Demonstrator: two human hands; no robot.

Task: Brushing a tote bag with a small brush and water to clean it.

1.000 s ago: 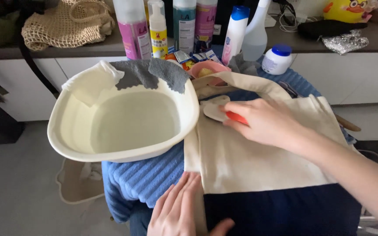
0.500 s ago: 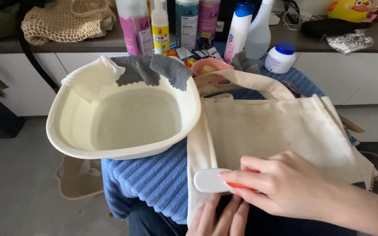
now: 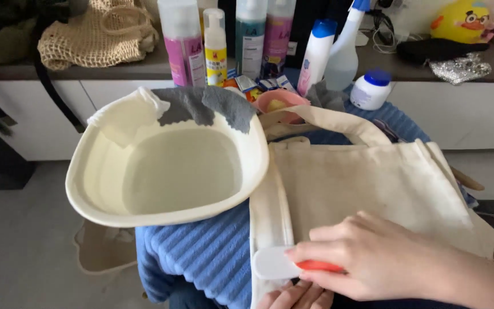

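A cream canvas tote bag lies flat over a blue ribbed towel. My right hand grips a brush with a white head and red handle, pressed on the bag's near left corner. Only the fingertips of my left hand show at the bottom edge, resting on the bag just below the brush. A cream oval basin holding water sits to the left, touching the bag's edge, with a white cloth and a grey cloth draped over its far rim.
Several bottles and a spray bottle stand on the dark shelf behind, beside a small white jar with a blue lid and a pink bowl. A net bag lies at the back left. Grey floor lies to the left.
My right hand has drawn the brush from the bag's top near the handles down to its near left corner. My left hand has slipped lower, almost out of view.
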